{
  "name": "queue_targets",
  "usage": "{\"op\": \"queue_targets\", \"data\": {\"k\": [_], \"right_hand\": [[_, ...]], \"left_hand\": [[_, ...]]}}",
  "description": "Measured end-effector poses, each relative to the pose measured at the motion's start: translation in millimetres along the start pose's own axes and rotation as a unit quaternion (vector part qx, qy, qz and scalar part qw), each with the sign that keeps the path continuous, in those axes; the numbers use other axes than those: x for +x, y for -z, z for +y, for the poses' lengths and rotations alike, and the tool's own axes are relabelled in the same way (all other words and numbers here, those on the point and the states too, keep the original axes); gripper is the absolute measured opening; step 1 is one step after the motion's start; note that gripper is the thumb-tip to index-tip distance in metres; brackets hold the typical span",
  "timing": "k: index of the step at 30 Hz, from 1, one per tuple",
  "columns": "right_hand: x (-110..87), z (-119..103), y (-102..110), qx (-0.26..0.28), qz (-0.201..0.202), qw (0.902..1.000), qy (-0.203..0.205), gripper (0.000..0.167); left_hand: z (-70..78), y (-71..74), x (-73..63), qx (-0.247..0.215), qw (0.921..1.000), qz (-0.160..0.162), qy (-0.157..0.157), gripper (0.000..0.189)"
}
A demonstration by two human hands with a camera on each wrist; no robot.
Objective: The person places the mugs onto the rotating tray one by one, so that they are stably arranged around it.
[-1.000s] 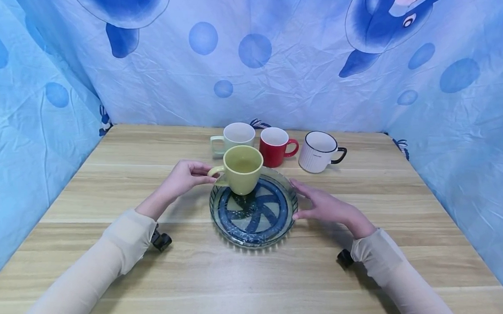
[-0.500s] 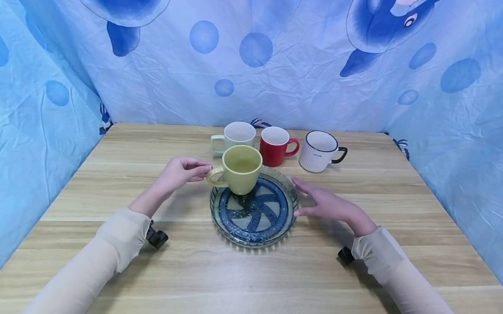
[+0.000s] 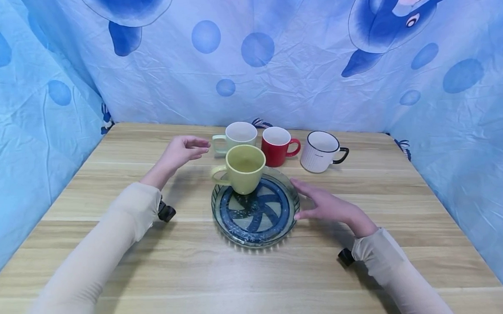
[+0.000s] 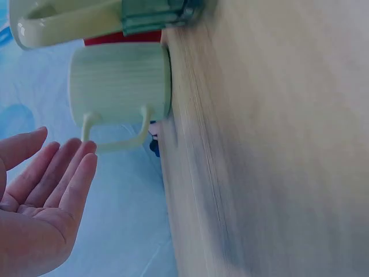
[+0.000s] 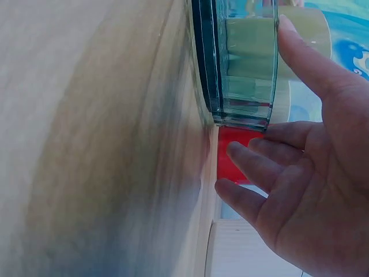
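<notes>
A yellow-green mug (image 3: pixel 245 170) stands upright in a clear glass dish (image 3: pixel 254 242), toward its back left, handle pointing left. My left hand (image 3: pixel 184 151) is empty, fingers loosely extended, just left of the pale green mug (image 3: pixel 240 134). In the left wrist view that mug's handle (image 4: pixel 124 145) lies right beyond the fingertips. My right hand (image 3: pixel 326 203) rests at the dish's right rim, fingers spread. The right wrist view shows its thumb (image 5: pixel 297 43) at the glass rim, with the other fingers relaxed beside the wall.
Behind the dish, a red mug (image 3: pixel 275 148) stands beside the pale green one. Further right is a white ribbed mug (image 3: pixel 316 154) with a black rim and handle. A blue patterned curtain (image 3: pixel 253 97) hangs along the table's back edge.
My left hand has let go of the yellow-green mug's handle and moved back and away toward the pale green mug. The right hand stays at the dish rim.
</notes>
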State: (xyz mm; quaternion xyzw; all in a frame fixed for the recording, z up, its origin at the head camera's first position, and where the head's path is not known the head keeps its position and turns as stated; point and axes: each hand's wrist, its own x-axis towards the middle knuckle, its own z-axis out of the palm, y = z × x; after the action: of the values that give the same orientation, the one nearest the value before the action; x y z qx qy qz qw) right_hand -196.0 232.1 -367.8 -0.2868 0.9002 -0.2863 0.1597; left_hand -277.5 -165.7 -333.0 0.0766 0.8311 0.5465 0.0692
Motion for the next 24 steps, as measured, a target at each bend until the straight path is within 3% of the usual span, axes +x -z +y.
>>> {"op": "queue_targets", "data": {"k": [9,24], "right_hand": [[-1.7,-5,-3,-0.006,-0.001,1.0,-0.003,0.108],[-0.8,-10,-6,-0.002,-0.003,1.0,0.004,0.113]], "left_hand": [[-5.6,-4.1,25.8,-0.002,0.9998,0.019,0.005,0.042],[-13.1,-6.5,45.4,-0.036,0.9993,0.006,0.006,0.044]]}}
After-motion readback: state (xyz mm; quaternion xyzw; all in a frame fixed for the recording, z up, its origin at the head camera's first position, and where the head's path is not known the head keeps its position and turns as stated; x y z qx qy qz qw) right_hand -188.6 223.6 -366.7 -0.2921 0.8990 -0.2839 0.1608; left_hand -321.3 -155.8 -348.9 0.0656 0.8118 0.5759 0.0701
